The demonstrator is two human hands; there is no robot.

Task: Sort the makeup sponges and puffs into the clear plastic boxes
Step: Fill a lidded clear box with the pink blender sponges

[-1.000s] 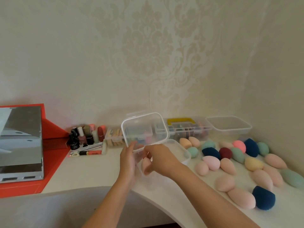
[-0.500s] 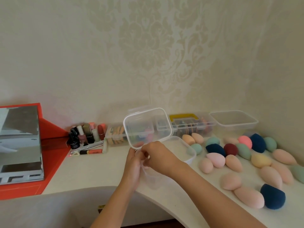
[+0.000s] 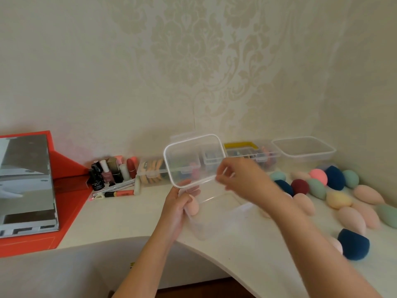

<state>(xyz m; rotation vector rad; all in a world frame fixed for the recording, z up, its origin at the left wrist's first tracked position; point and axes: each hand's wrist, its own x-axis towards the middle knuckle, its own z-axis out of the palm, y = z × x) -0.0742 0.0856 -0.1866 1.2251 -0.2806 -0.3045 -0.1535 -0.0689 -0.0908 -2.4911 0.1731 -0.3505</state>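
A clear plastic box [image 3: 217, 220] sits on the white table near its curved front edge, with its hinged lid [image 3: 193, 160] standing upright. A peach sponge [image 3: 192, 204] lies inside at the left end. My left hand [image 3: 175, 209] grips the box's left wall. Just above the box my right hand [image 3: 242, 179] hovers with loosely curled fingers, holding nothing, its fingertips close to the lid's lower edge. Several loose sponges [image 3: 352, 216] in peach, pink, navy, teal, maroon and yellow lie on the table to the right.
An open clear box [image 3: 305, 150] stands at the back right, next to a closed box with a yellow handle [image 3: 247, 147]. Another clear box of puffs [image 3: 150, 171] and nail polish bottles [image 3: 109, 173] line the wall. A red case with a mirror [image 3: 25, 186] fills the left.
My right hand carried the peach sponge into the box, let go of it and rose to the right. My left hand kept its grip on the box.
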